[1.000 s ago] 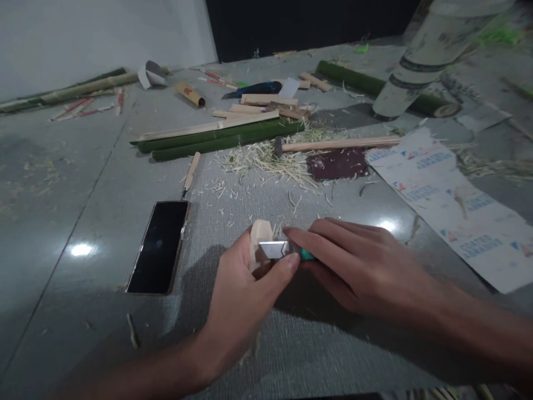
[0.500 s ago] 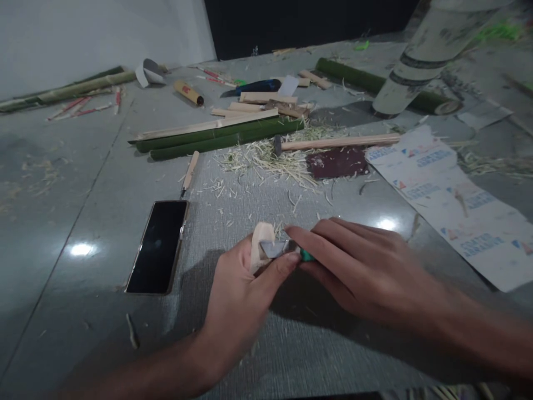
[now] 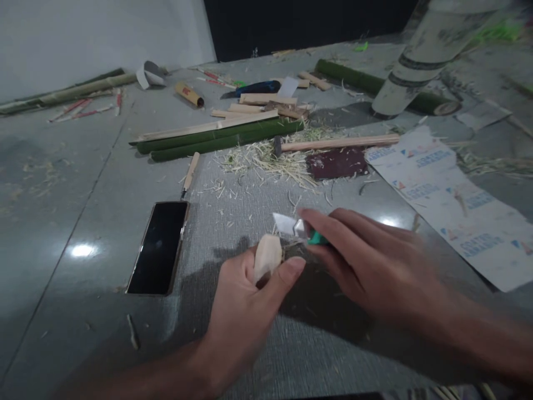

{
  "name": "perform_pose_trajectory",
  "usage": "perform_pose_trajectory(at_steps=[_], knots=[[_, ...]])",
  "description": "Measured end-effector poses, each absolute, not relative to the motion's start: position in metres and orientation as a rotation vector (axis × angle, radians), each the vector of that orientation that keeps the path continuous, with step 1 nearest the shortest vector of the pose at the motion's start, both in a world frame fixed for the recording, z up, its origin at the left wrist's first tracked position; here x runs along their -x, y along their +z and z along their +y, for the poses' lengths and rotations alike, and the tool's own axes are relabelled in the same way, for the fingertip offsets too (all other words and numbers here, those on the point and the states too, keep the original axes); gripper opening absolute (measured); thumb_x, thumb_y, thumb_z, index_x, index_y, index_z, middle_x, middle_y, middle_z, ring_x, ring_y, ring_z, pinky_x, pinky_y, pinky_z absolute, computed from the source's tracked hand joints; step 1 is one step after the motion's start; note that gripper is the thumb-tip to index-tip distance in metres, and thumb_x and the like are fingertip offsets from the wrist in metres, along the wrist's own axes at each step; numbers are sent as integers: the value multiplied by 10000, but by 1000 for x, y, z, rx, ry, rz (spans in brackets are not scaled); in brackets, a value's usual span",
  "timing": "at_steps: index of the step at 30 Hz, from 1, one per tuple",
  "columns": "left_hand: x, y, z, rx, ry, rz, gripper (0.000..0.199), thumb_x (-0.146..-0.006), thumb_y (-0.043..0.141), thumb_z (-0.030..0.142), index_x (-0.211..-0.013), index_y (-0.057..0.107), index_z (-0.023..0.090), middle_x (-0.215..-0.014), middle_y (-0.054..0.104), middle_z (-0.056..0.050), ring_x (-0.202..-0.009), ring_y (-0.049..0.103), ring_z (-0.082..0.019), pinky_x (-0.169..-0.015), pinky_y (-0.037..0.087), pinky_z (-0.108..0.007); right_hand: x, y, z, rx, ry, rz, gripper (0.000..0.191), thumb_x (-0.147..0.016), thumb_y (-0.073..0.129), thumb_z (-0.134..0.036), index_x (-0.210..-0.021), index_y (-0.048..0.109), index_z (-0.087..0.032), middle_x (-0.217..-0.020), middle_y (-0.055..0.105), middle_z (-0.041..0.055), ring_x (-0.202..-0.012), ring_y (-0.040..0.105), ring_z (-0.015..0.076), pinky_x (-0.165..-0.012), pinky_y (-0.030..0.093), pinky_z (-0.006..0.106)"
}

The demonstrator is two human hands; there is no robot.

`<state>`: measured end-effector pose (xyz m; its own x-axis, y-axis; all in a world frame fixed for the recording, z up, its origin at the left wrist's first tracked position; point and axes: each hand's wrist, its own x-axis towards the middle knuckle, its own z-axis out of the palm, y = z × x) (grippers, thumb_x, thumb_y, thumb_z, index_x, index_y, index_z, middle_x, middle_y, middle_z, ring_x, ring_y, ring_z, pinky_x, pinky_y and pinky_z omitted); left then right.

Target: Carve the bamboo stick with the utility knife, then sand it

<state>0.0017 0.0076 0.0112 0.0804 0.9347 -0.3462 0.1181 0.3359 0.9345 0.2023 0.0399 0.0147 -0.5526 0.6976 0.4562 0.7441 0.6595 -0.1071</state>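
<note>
My left hand is closed around a small pale piece of wood or bamboo, whose rounded end sticks up between thumb and fingers. Its lower part is hidden in the palm. In my right hand is a utility knife with a green handle and a short silver blade pointing left. The blade stands just above and to the right of the pale piece, apart from it. Both hands are over the grey surface.
A phone lies left, below a wooden-handled tool. Beyond are green bamboo strips, shavings, a hammer and a dark red sheet. Printed paper is at right; a bamboo pole lies behind.
The knife blade has lifted off the pale piece, up and to the right, with my right hand. My left thumb has come away from the blade, and the piece has tipped slightly.
</note>
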Motion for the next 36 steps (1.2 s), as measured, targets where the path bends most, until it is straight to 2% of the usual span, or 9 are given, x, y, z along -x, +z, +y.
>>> perform_pose_trajectory(at_steps=[7, 12, 15, 20, 23, 27, 30, 36], knots=[[1, 9, 11, -1029, 828, 1359, 348, -907, 744, 446, -758, 535, 211, -537, 408, 87, -444, 352, -71, -423, 311, -198, -209, 10, 50, 1136, -3, -2371, 288, -1078, 508, -272, -1320, 611, -155, -1050, 741, 74, -838, 714, 202, -665, 504, 320], [2, 7, 11, -923, 854, 1233, 441, -999, 590, 563, -742, 519, 211, -460, 363, 96, -370, 340, -70, -372, 319, -182, -209, 5, 50, 1100, 81, -2406, 291, -1085, 487, -273, -1333, 599, -170, -1067, 733, 69, -846, 706, 190, -683, 515, 314], [2, 5, 12, -896, 884, 1164, 431, -1033, 537, 558, -786, 545, 205, -455, 355, 104, -356, 331, -66, -365, 322, -168, -210, 4, 51, 1104, 111, -2393, 290, -1087, 484, -276, -1334, 600, -175, -1067, 730, 60, -857, 702, 183, -694, 509, 307], [3, 1, 12, -959, 930, 1078, 280, -1069, 527, 433, -918, 575, 202, -504, 401, 105, -401, 353, -59, -401, 340, -152, -210, 4, 52, 1096, 157, -2389, 297, -1089, 478, -277, -1338, 599, -170, -1094, 729, 65, -881, 694, 182, -718, 502, 306], [2, 2, 13, -964, 953, 1073, 198, -1076, 498, 330, -917, 527, 216, -549, 421, 99, -433, 359, -60, -421, 346, -159, -209, 4, 52, 1091, 189, -2392, 296, -1086, 484, -271, -1341, 596, -169, -1059, 720, 56, -864, 683, 178, -711, 492, 302], [0, 2, 14, -912, 972, 1102, 97, -1017, 479, 155, -959, 488, 232, -607, 435, 96, -477, 362, -64, -450, 337, -173, -210, 5, 51, 1075, 197, -2412, 290, -1088, 478, -282, -1330, 594, -170, -1058, 720, 67, -858, 681, 190, -698, 486, 311], [1, 0, 13, -901, 994, 1123, 193, -965, 505, 89, -1078, 496, 245, -644, 452, 96, -511, 381, -68, -483, 347, -185, -210, 5, 51, 1016, 216, -2459, 272, -1086, 476, -278, -1302, 598, -167, -1044, 722, 76, -839, 674, 196, -686, 483, 314], [2, -2, 13, -984, 972, 1214, 323, -938, 652, 180, -1202, 482, 258, -734, 483, 83, -519, 380, -58, -474, 334, -201, -208, 5, 50, 909, 230, -2576, 265, -1073, 480, -233, -1301, 593, -160, -959, 687, 48, -787, 630, 190, -636, 443, 308]])
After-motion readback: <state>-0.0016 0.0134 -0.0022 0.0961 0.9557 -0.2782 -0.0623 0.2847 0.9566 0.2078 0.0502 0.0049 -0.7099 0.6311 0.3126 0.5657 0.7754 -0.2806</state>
